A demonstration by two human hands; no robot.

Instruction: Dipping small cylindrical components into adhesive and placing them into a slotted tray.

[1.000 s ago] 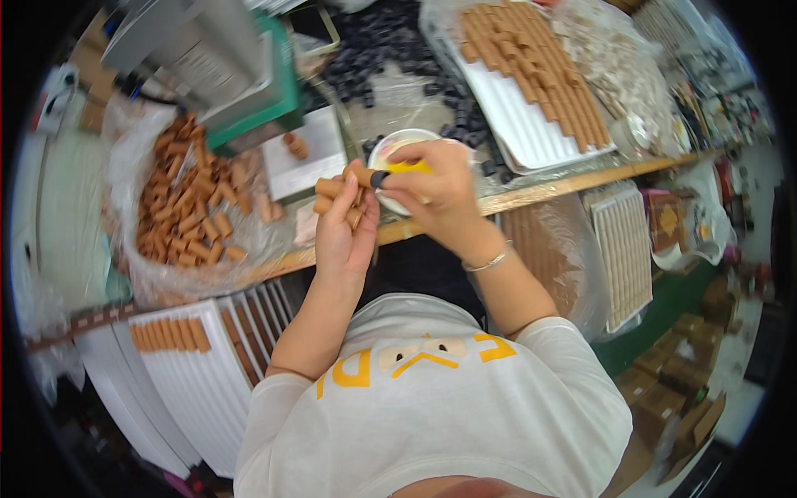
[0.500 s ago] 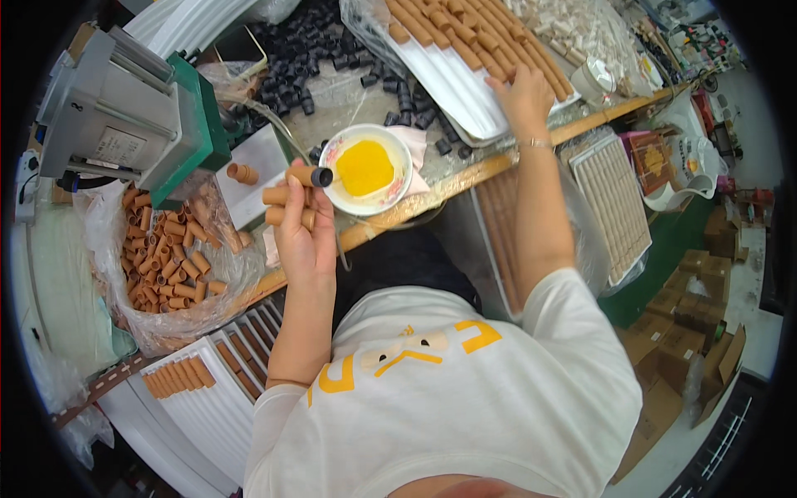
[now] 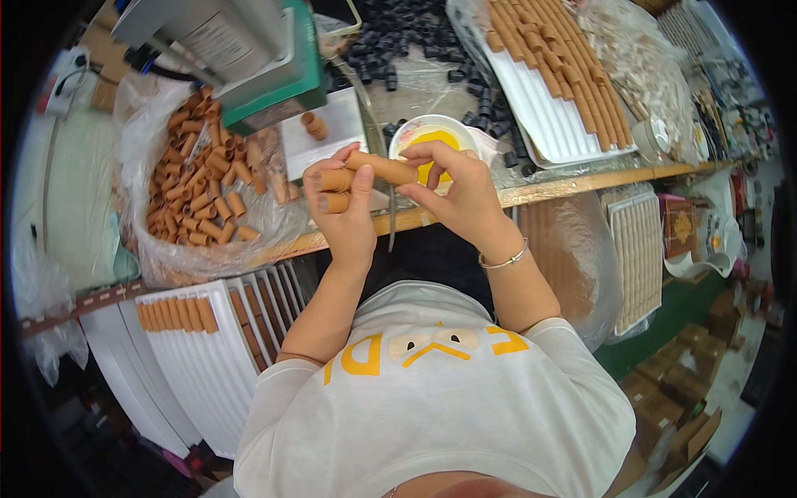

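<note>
My left hand [image 3: 350,228] is closed around several short brown tubes. Two of them, an upper tube [image 3: 335,180] and a lower tube [image 3: 334,202], poke out at its left. Between thumb and fingers it also grips a longer brown tube [image 3: 378,166], pointing right. At that tube's right end are the thumb and fingertips of my right hand [image 3: 466,195], closed on the brown end piece. The black collar seen earlier on the tube is hidden now. Just behind my right hand stands a white flowered bowl [image 3: 401,139] holding yellow liquid [image 3: 437,143].
A plastic bag of brown tubes [image 3: 195,195] lies left, beside a green-and-grey machine [image 3: 278,95]. Stacked brown pieces [image 3: 314,126] stand on a metal plate. Black collars [image 3: 390,70] are scattered behind. A white ribbed tray [image 3: 535,120] with brown tubes lies back right, near the wooden table edge [image 3: 573,184].
My right hand has come from the white tray to the tube in my left hand, bringing a brown piece onto its black-collared end. The head view has shifted left.
</note>
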